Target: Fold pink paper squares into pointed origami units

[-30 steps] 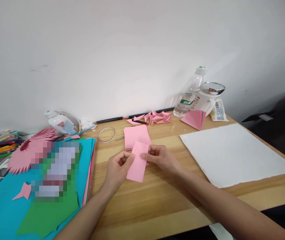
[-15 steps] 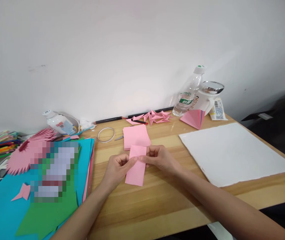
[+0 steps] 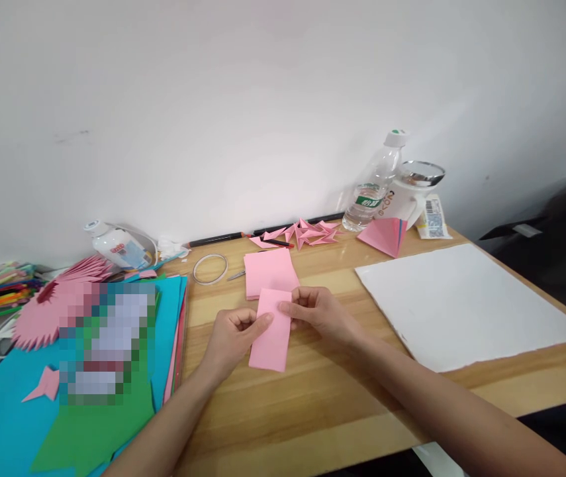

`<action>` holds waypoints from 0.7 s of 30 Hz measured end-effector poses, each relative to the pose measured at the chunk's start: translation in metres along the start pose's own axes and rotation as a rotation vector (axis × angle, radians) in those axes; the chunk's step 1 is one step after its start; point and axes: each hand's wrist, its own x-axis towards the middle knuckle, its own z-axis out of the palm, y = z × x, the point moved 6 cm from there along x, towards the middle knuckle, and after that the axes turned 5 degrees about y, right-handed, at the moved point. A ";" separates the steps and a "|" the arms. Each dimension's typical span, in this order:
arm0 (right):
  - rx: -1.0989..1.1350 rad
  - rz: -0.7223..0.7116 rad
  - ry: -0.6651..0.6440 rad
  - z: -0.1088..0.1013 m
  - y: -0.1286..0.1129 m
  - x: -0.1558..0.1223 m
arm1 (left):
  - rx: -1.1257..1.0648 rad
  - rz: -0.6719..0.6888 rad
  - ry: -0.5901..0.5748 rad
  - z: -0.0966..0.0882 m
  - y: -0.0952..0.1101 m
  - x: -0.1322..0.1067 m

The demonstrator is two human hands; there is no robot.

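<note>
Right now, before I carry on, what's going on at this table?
Someone's left hand and right hand hold a pink paper rectangle from opposite sides, above the wooden table. Just beyond it lies a stack of pink sheets, with small folded pink pieces farther back near the wall. A white board lies to the right.

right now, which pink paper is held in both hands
The narrow rectangle, between the left hand and right hand; the wider pink stack and pointed folded pieces aren't held.

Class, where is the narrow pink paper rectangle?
In the head view, that rectangle is below centre, in the left hand and right hand, in front of the square pink paper stack.
</note>
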 end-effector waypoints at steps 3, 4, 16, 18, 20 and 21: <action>0.000 -0.007 -0.005 -0.001 0.001 0.001 | -0.010 -0.003 -0.014 0.001 0.000 0.000; 0.000 -0.010 -0.006 -0.001 0.001 0.001 | -0.011 -0.002 -0.018 0.001 -0.001 0.000; -0.039 -0.012 0.013 0.000 -0.002 0.000 | -0.001 0.021 -0.030 0.003 -0.002 0.000; -0.042 -0.018 0.019 0.000 -0.003 0.000 | -0.006 0.024 -0.030 0.003 -0.001 0.000; -0.050 -0.020 0.029 0.000 -0.003 -0.001 | -0.010 0.024 -0.027 0.003 0.001 0.000; -0.053 -0.020 0.034 0.000 -0.004 -0.002 | -0.010 0.023 -0.026 0.003 0.001 0.000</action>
